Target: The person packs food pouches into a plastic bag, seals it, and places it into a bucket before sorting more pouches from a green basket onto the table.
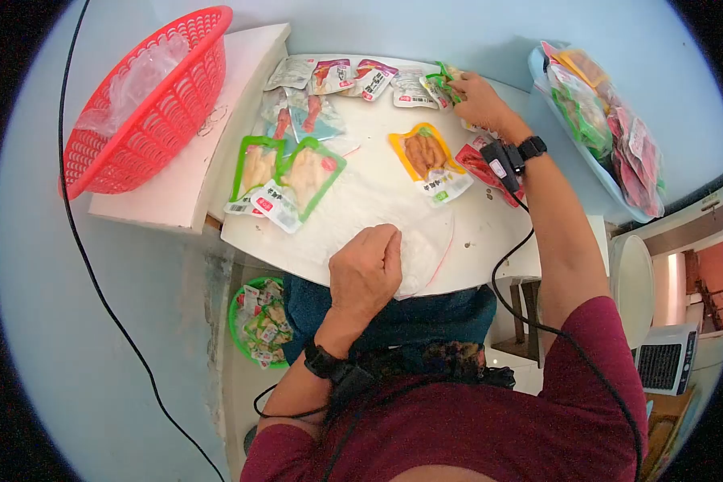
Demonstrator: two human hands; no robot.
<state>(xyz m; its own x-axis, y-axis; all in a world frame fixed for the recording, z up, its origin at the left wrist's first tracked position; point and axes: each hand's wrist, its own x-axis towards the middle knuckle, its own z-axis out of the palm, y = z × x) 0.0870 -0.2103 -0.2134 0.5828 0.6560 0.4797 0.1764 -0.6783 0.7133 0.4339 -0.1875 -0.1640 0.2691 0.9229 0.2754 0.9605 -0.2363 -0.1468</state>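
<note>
Fingers of the right hand are closed on a green-edged packet at the upper centre of the frame, tight among its neighbours; a light pinch on the sealed rim and a straight lift should keep the others from dragging. The left hand curls, knuckles up, over a clear plastic bag at the centre; whether it grips the plastic I cannot tell. Keeping that hand quiet would help the bag lie flat. The white bench bears more packets along its far edge and left side. A red basket sits upper left, a pale blue bin upper right, a green basket lower left, all beside pale blue walls.
</note>
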